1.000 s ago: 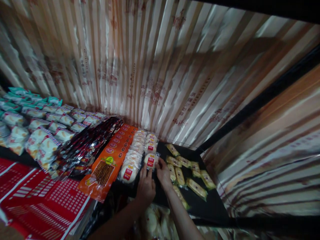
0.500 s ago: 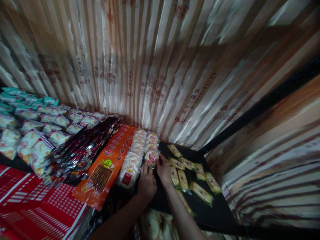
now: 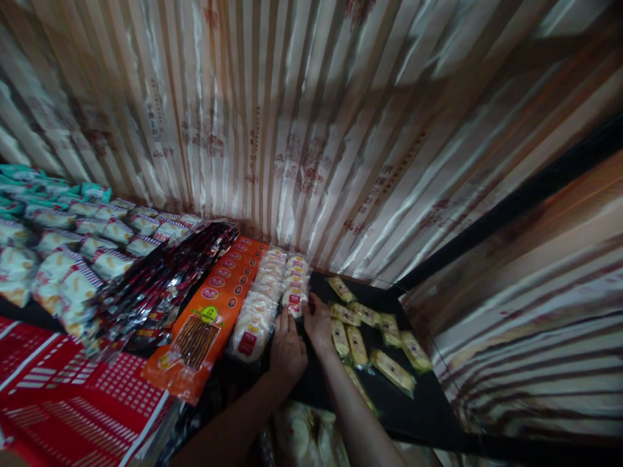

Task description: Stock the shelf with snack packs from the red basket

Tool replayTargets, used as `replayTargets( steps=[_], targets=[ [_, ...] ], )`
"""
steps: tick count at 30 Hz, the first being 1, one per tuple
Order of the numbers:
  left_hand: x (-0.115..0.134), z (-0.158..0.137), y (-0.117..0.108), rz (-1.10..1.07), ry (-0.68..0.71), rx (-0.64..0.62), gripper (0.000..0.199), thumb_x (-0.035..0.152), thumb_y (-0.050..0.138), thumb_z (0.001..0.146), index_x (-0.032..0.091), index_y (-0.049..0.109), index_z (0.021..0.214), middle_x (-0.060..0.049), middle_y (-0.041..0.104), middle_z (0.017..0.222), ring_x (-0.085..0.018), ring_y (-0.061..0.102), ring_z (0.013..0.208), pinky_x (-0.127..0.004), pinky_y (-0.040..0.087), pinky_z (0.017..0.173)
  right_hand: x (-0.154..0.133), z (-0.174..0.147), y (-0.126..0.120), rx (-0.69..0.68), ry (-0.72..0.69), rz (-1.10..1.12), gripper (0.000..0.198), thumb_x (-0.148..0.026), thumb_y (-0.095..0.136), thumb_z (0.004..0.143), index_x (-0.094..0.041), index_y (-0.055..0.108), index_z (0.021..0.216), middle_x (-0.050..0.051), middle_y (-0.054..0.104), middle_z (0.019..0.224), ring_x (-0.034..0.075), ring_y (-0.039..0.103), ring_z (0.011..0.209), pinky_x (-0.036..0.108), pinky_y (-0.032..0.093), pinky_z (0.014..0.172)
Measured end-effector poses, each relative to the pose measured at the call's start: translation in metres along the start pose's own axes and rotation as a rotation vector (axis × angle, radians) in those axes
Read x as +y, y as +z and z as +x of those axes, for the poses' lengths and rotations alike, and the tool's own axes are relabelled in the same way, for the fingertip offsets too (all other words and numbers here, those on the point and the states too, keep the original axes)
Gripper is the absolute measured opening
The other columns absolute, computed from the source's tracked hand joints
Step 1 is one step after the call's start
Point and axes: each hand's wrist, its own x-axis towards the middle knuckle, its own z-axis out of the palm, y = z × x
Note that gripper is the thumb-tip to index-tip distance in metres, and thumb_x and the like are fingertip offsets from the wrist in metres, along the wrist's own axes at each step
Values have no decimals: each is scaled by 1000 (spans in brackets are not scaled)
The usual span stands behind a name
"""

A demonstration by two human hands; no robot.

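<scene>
Two rows of overlapping, clear-wrapped round white crackers with red labels lie on a black tabletop (image 3: 335, 395). My left hand (image 3: 288, 347) stretches its fingers forward and touches the near edge of the closest cracker packet (image 3: 294, 301) in the right row. On that packet's right edge rests my right hand (image 3: 318, 324), with its fingers bent and close together. The left row of cracker packets (image 3: 247, 338) lies beside my left hand. Right of my right hand are several small yellow-wrapped oblong snacks (image 3: 357, 347), loosely spread.
An orange bag (image 3: 202, 311) of stick snacks lies left of the crackers. Beyond it are dark shiny packets (image 3: 165, 285), white snack bags (image 3: 73, 285) and green packets (image 3: 48, 188). A red basket (image 3: 92, 402) stands front left. Printed sheeting (image 3: 292, 130) hangs behind, crossed by a dark pole (image 3: 487, 220).
The closest cracker packet in the right row sits slightly farther back and more in line with its row. Both hands stay at it, nearly unmoved; the view has shifted slightly.
</scene>
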Motion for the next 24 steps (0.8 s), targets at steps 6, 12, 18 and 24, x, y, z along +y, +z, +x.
replayTargets(
  steps=[6,12,18,24],
  targets=[
    [0,-3,-7,-22,81,48,55,2,38,70,-2,47,124,-21,38,138,-32,31,130,-47,30,106,-10,-21,-16,84,-26,95,48,-37,42,80,-8,58,115,18,63,105,25,59,93,38,46,83],
    [13,-30,-24,-152,173,31,34,18,44,82,11,58,112,-16,53,123,-28,46,114,-46,39,98,-13,-77,-46,51,-85,256,41,-34,40,83,-12,59,112,15,63,107,21,59,96,37,46,87],
    [19,-98,-25,-389,219,-80,29,19,34,89,15,62,97,-10,62,98,-19,57,92,-34,47,85,17,-165,-76,17,-84,244,32,-34,40,86,-18,63,100,10,67,101,20,61,95,36,48,86],
    [11,-158,-16,-352,172,-363,30,14,36,82,16,63,95,-10,62,99,-20,57,93,-34,46,86,75,-240,-72,-69,-46,191,31,-33,38,86,-20,62,101,9,68,98,20,63,93,34,50,83]
  ],
)
